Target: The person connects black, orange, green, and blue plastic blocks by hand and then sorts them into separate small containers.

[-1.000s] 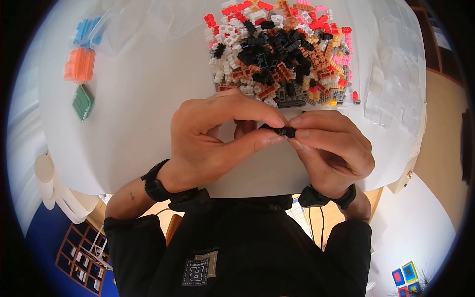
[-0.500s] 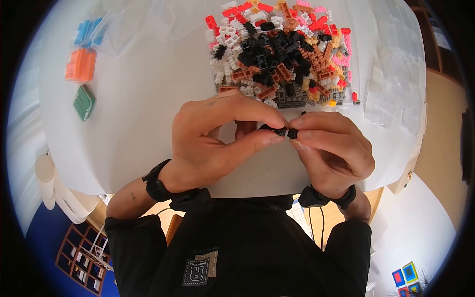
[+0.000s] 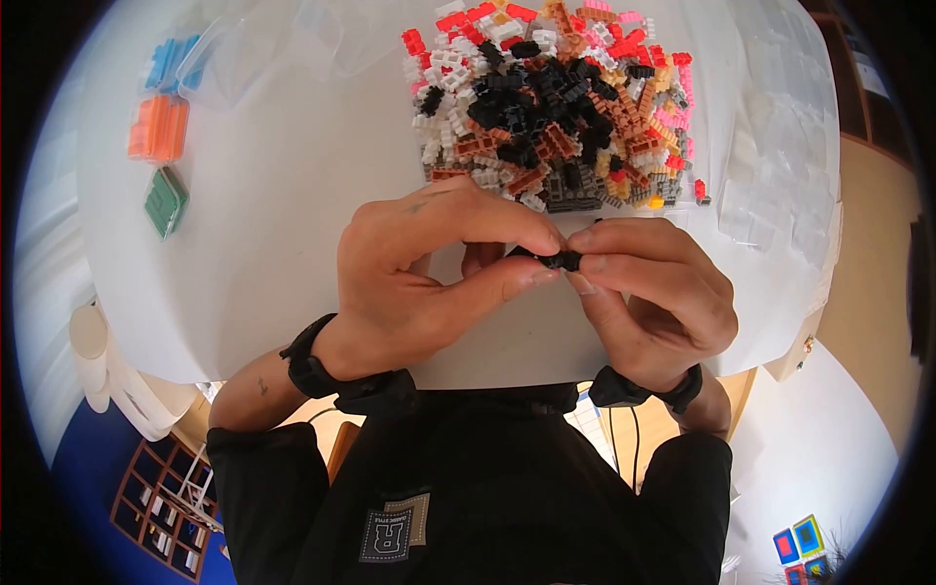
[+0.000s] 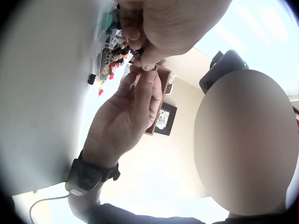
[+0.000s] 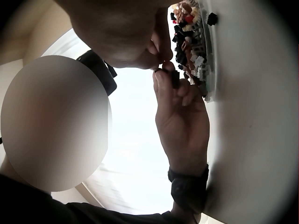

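Between thumb and index fingertips the left hand [image 3: 419,268] pinches small black pieces [image 3: 548,260]. Facing it, the right hand [image 3: 663,288] pinches a black piece at its fingertips, and the pieces meet between the hands. Fingertips cover most of them, so whether they are joined cannot be told. In the right wrist view a black piece [image 5: 175,79] shows at the left hand's [image 5: 182,121] fingers. The left wrist view has the right hand [image 4: 124,114] with fingertips close to the left hand's. Just beyond both hands lies a heap of small bricks [image 3: 546,107] in many colours.
At the table's left stand blue bricks [image 3: 168,64], an orange block stack [image 3: 157,128] and a green block [image 3: 166,202]. Clear plastic containers [image 3: 234,58] lie at the back left, more clear trays [image 3: 770,175] at the right. A red piece [image 3: 700,189] sits beside the heap.
Half a second ago a small gap showed between the black pieces; now they meet again as the right fingertips have moved slightly left. The left hand has barely moved.
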